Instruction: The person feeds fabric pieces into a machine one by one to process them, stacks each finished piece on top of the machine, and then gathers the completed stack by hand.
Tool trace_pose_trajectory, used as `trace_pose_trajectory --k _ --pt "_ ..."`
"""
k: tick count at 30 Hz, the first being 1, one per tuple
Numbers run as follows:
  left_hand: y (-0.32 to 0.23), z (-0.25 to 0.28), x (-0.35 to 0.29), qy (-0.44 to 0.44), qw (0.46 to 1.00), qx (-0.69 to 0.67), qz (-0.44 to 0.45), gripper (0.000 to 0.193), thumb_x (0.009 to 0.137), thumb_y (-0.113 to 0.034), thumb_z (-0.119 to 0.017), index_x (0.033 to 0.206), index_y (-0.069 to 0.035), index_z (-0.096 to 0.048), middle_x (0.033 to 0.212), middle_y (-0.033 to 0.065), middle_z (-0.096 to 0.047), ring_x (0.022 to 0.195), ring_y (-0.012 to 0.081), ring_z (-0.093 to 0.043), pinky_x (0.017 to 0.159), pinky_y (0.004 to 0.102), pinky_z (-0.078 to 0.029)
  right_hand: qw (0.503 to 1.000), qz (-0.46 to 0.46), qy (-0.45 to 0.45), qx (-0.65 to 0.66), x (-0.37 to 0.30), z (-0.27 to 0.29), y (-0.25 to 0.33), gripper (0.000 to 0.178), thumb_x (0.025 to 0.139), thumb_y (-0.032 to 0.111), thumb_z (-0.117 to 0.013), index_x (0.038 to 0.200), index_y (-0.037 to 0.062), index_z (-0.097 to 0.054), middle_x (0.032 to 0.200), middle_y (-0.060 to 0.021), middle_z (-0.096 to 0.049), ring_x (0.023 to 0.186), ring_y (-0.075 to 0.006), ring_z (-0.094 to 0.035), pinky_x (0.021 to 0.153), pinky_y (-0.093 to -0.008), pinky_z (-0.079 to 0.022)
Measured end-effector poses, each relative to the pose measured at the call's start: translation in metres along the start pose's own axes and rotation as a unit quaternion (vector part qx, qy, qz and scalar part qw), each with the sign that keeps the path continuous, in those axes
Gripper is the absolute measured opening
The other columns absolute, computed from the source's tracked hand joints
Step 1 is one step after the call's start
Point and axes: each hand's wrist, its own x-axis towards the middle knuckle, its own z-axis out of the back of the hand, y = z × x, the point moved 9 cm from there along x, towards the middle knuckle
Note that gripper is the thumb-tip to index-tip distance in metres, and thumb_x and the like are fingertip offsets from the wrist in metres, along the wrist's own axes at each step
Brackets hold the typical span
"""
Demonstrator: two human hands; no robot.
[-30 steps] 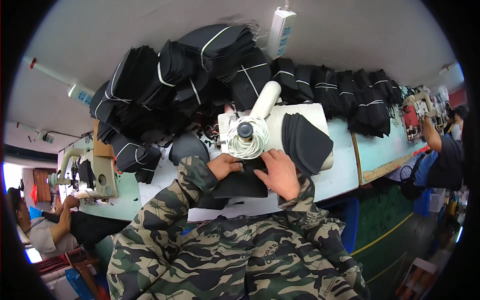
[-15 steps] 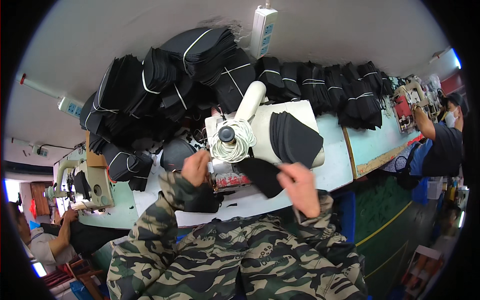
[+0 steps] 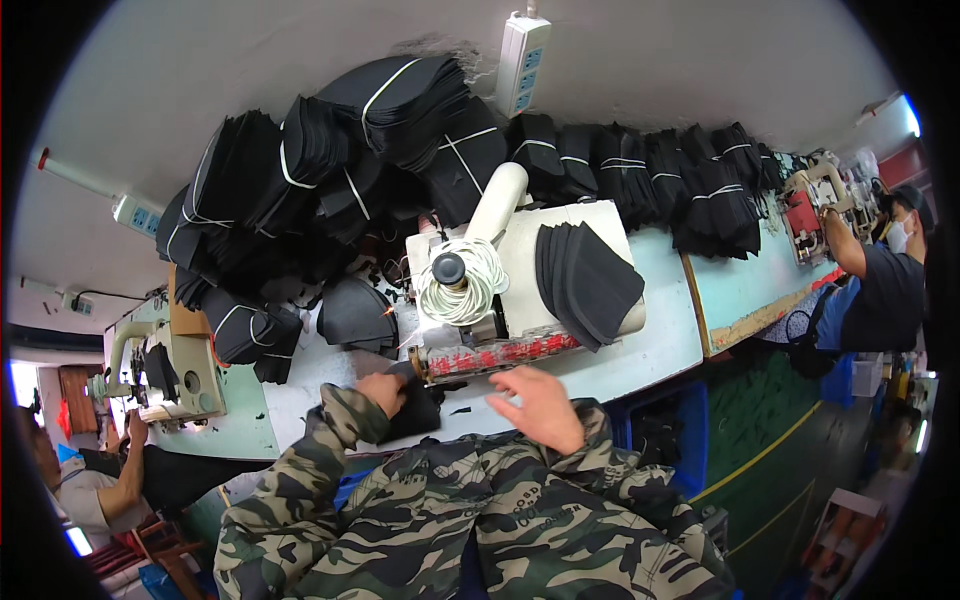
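From the head view, a pale worktop point(image 3: 650, 350) runs along a grey wall, with a white sewing machine point(image 3: 500, 270) on it and a coil of white cord point(image 3: 462, 290) atop the machine. The left hand point(image 3: 385, 392) grips a black fabric piece point(image 3: 418, 410) lying at the worktop's near edge, below the machine. The right hand point(image 3: 540, 405) hovers just beside it, fingers spread, holding nothing. A fan of black cut pieces point(image 3: 585, 280) rests on the machine bed. Tied black bundles point(image 3: 400, 130) crowd the back, under a white power strip point(image 3: 522, 50). A co-worker point(image 3: 880, 290) sits at right.
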Motion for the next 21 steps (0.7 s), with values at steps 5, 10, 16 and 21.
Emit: trace_pose_trajectory --k 5,10,16,21 --pt "-0.077 0.062 -0.006 0.264 0.900 -0.346 -0.006 0.022 0.087 -0.020 -0.056 0.096 0.000 -0.059 0.065 0.0138 -0.056 0.059 0.0201 -0.056 0.061 0.0353 -0.046 0.977 -0.037 0.129 0.166 0.002 -0.058 -0.008 0.024 0.081 0.020 -0.065 0.094 -0.0005 -0.062 0.080 -0.0146 -0.065 0.069 -0.0291 -0.063 0.063 -0.0341 -0.049" --pt "-0.063 0.079 0.028 0.078 0.880 -0.468 -0.015 0.029 0.091 -0.024 -0.053 0.087 0.004 -0.059 0.064 0.0028 -0.055 0.060 0.0080 -0.047 0.058 0.0284 -0.041 0.986 -0.047 0.044 0.157 0.030 -0.038 -0.003 0.021 0.081 0.023 -0.063 0.083 0.0026 -0.062 0.069 -0.0149 -0.062 0.065 -0.0349 -0.060 0.059 -0.0407 -0.047" --pt "-0.040 0.066 0.049 0.081 0.896 -0.435 0.028 0.031 0.089 -0.026 -0.055 0.086 0.004 -0.063 0.062 0.0054 -0.057 0.056 0.0095 -0.047 0.056 0.0291 -0.040 0.997 -0.049 -0.045 0.028 0.048 0.012 -0.003 0.015 0.078 0.018 -0.064 0.083 0.0048 -0.062 0.075 -0.0122 -0.063 0.070 -0.0319 -0.061 0.062 -0.0396 -0.047" --pt "-0.039 0.052 0.066 0.096 0.875 -0.474 0.003 0.029 0.090 -0.023 -0.055 0.088 0.004 -0.064 0.070 0.0031 -0.061 0.064 0.0083 -0.050 0.061 0.0271 -0.042 0.997 -0.063 -0.033 0.041 0.054 0.025 -0.009 0.018 0.076 0.018 -0.065 0.087 0.0037 -0.062 0.077 -0.0121 -0.062 0.074 -0.0318 -0.060 0.063 -0.0402 -0.047"
